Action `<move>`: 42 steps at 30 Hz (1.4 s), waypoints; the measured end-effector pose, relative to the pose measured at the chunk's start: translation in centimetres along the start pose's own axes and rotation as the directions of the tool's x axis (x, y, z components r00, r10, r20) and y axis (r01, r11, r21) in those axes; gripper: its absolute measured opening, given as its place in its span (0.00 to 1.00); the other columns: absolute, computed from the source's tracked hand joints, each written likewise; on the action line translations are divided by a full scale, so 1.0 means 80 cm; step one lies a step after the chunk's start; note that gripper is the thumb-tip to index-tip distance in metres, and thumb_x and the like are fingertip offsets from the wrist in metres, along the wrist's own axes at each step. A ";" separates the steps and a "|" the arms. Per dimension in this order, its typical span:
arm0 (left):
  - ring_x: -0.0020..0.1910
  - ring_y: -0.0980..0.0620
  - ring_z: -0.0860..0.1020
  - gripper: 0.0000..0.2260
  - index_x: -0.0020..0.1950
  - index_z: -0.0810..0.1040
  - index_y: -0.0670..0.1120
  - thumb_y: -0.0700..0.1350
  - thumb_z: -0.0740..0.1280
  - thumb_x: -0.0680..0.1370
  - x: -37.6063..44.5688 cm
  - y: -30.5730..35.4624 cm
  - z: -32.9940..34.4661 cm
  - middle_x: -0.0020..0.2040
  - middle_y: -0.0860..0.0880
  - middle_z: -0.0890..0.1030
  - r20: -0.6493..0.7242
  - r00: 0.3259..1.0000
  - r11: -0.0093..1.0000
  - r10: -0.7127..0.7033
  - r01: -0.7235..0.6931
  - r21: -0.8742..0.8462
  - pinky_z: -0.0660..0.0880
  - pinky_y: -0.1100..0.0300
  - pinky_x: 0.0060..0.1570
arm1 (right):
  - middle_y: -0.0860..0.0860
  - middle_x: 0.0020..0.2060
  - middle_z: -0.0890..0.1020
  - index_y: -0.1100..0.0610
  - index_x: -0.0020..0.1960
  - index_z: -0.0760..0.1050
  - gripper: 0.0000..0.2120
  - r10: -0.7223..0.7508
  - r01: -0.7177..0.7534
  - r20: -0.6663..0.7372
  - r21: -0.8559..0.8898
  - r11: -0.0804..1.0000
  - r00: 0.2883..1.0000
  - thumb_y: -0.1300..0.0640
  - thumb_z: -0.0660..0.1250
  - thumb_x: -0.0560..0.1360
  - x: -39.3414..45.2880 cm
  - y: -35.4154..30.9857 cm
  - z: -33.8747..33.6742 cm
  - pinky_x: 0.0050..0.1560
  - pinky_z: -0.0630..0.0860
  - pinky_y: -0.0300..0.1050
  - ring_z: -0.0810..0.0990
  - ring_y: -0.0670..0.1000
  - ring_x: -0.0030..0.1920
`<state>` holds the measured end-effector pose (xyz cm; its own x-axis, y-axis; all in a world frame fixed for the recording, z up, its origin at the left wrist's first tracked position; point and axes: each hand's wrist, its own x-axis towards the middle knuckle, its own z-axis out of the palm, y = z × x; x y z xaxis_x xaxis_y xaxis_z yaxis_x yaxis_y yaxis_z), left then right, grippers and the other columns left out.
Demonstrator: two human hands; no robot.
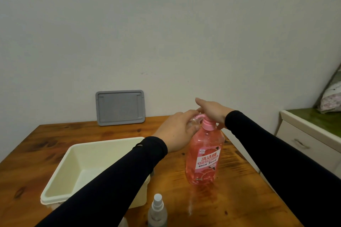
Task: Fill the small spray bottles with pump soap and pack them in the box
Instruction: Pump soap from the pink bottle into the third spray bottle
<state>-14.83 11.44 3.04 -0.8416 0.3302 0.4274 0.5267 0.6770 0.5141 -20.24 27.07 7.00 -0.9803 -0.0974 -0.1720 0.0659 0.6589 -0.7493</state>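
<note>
A tall pink pump soap bottle (203,154) stands on the wooden table (55,134). My right hand (212,111) lies flat on its pink pump head, fingers stretched out. My left hand (177,130) is curled around a small clear spray bottle (193,120) held right under the pump spout; most of that bottle is hidden by my fingers. A second small spray bottle (157,210) with a white nozzle stands upright at the table's front edge. The cream plastic box (60,180) sits open to the left, partly covered by my left forearm.
A grey lid (120,107) leans upright against the wall at the back of the table. A white cabinet (302,142) with a green top stands to the right, with patterned fabric (330,99) lying on it.
</note>
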 end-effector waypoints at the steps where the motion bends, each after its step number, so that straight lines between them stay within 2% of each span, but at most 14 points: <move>1: 0.53 0.55 0.74 0.20 0.71 0.64 0.58 0.54 0.61 0.79 0.000 0.000 0.000 0.59 0.50 0.77 0.003 1.000 1.000 0.000 0.000 0.002 0.65 0.70 0.40 | 0.57 0.61 0.77 0.56 0.66 0.72 0.33 0.013 -0.013 0.006 -0.003 1.000 1.000 0.34 0.46 0.77 0.000 0.001 0.000 0.49 0.69 0.52 0.75 0.56 0.51; 3: 0.53 0.54 0.75 0.20 0.71 0.65 0.57 0.54 0.61 0.79 0.002 0.002 -0.003 0.59 0.50 0.77 0.013 1.000 1.000 0.001 -0.001 0.009 0.67 0.67 0.42 | 0.56 0.60 0.77 0.55 0.66 0.72 0.33 0.023 -0.023 0.007 -0.011 1.000 1.000 0.33 0.46 0.76 -0.001 -0.001 -0.002 0.50 0.69 0.54 0.75 0.57 0.53; 6: 0.52 0.54 0.75 0.20 0.71 0.64 0.57 0.54 0.61 0.79 0.006 0.006 -0.012 0.58 0.50 0.77 0.011 1.000 1.000 -0.001 0.001 -0.006 0.67 0.63 0.45 | 0.55 0.58 0.77 0.54 0.65 0.72 0.33 -0.014 0.014 -0.009 0.021 1.000 1.000 0.33 0.46 0.76 -0.004 -0.012 -0.011 0.57 0.70 0.56 0.75 0.56 0.54; 9: 0.53 0.53 0.75 0.20 0.71 0.65 0.57 0.54 0.61 0.79 0.010 0.008 -0.017 0.58 0.49 0.77 0.004 1.000 1.000 0.002 -0.002 0.000 0.69 0.61 0.47 | 0.56 0.62 0.76 0.53 0.65 0.72 0.32 -0.019 0.020 -0.013 0.015 1.000 1.000 0.32 0.46 0.76 -0.006 -0.021 -0.017 0.63 0.67 0.61 0.74 0.58 0.59; 11: 0.54 0.52 0.75 0.20 0.71 0.64 0.57 0.54 0.61 0.79 0.009 0.006 -0.014 0.58 0.49 0.77 -0.001 1.000 1.000 0.000 0.000 -0.011 0.68 0.62 0.47 | 0.56 0.64 0.75 0.53 0.65 0.72 0.32 -0.023 0.023 -0.017 0.013 1.000 1.000 0.33 0.45 0.76 -0.005 -0.016 -0.014 0.61 0.68 0.59 0.73 0.57 0.59; 15: 0.54 0.54 0.74 0.20 0.71 0.63 0.59 0.54 0.61 0.79 0.001 -0.001 -0.002 0.59 0.50 0.77 -0.004 1.000 1.000 0.016 -0.016 0.011 0.64 0.71 0.41 | 0.58 0.64 0.74 0.56 0.66 0.71 0.32 -0.026 0.027 -0.012 0.025 0.999 1.000 0.35 0.46 0.78 -0.001 -0.002 -0.001 0.52 0.67 0.52 0.74 0.55 0.52; 19: 0.54 0.54 0.74 0.20 0.71 0.64 0.57 0.54 0.61 0.79 0.001 0.000 -0.003 0.60 0.50 0.77 0.016 1.000 1.000 0.004 -0.004 0.023 0.65 0.66 0.43 | 0.57 0.61 0.76 0.56 0.66 0.71 0.32 -0.002 0.002 0.007 -0.012 1.000 1.000 0.34 0.46 0.77 -0.002 -0.002 0.000 0.49 0.69 0.51 0.75 0.55 0.50; 25: 0.54 0.52 0.75 0.21 0.72 0.64 0.57 0.53 0.61 0.79 0.009 0.011 -0.018 0.58 0.49 0.77 0.002 1.000 1.000 0.009 -0.009 0.009 0.68 0.62 0.48 | 0.57 0.64 0.74 0.55 0.67 0.70 0.33 -0.042 0.042 -0.002 -0.014 0.999 0.999 0.33 0.45 0.77 -0.008 -0.021 -0.018 0.60 0.65 0.55 0.73 0.57 0.61; 27: 0.55 0.52 0.75 0.21 0.72 0.64 0.57 0.53 0.61 0.79 0.008 0.010 -0.017 0.59 0.49 0.77 0.002 1.000 1.000 0.005 -0.005 0.004 0.68 0.63 0.47 | 0.57 0.64 0.74 0.54 0.67 0.70 0.33 -0.033 0.033 -0.004 -0.014 0.999 0.999 0.33 0.45 0.76 -0.008 -0.018 -0.016 0.60 0.66 0.57 0.72 0.58 0.60; 30: 0.54 0.53 0.75 0.21 0.72 0.63 0.58 0.54 0.61 0.79 0.000 0.006 -0.009 0.59 0.49 0.77 0.005 1.000 1.000 0.011 -0.011 -0.002 0.66 0.68 0.43 | 0.57 0.65 0.73 0.55 0.66 0.71 0.33 -0.033 0.033 -0.022 -0.001 0.999 0.999 0.33 0.46 0.76 -0.006 -0.007 -0.005 0.54 0.68 0.55 0.72 0.56 0.55; 34: 0.54 0.53 0.75 0.21 0.72 0.64 0.58 0.54 0.61 0.79 -0.001 0.003 -0.006 0.59 0.49 0.77 0.014 1.000 1.000 -0.008 0.008 -0.009 0.66 0.66 0.44 | 0.57 0.66 0.73 0.55 0.66 0.71 0.33 -0.022 0.022 -0.019 0.008 1.000 1.000 0.33 0.46 0.77 -0.005 -0.003 -0.001 0.52 0.67 0.53 0.72 0.55 0.52; 36: 0.54 0.54 0.75 0.21 0.71 0.64 0.57 0.54 0.61 0.79 0.001 0.004 -0.009 0.60 0.49 0.77 0.031 0.999 1.000 -0.010 0.010 0.013 0.67 0.64 0.45 | 0.56 0.65 0.73 0.55 0.66 0.70 0.33 -0.012 0.012 -0.017 -0.002 1.000 1.000 0.33 0.46 0.76 -0.006 -0.006 -0.003 0.54 0.69 0.54 0.73 0.55 0.54; 39: 0.54 0.54 0.74 0.21 0.72 0.63 0.57 0.55 0.61 0.79 0.004 0.008 -0.014 0.60 0.49 0.76 0.029 1.000 1.000 -0.011 0.011 -0.001 0.67 0.63 0.47 | 0.56 0.65 0.74 0.54 0.65 0.71 0.33 -0.026 0.026 -0.010 0.001 1.000 1.000 0.32 0.46 0.76 -0.010 -0.015 -0.011 0.62 0.68 0.59 0.73 0.57 0.59; 42: 0.56 0.52 0.75 0.21 0.71 0.64 0.58 0.54 0.61 0.79 0.009 0.010 -0.018 0.59 0.49 0.77 0.009 1.000 1.000 -0.002 0.002 -0.005 0.68 0.62 0.48 | 0.56 0.65 0.74 0.53 0.66 0.70 0.33 -0.020 0.020 0.012 -0.002 1.000 1.000 0.31 0.46 0.75 -0.011 -0.023 -0.019 0.63 0.67 0.60 0.72 0.58 0.61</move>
<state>-14.84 11.29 4.81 -0.8438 0.3349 0.4194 0.5254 0.6746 0.5185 -19.80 27.08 9.52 -0.9791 -0.1194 -0.1646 0.0460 0.6586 -0.7511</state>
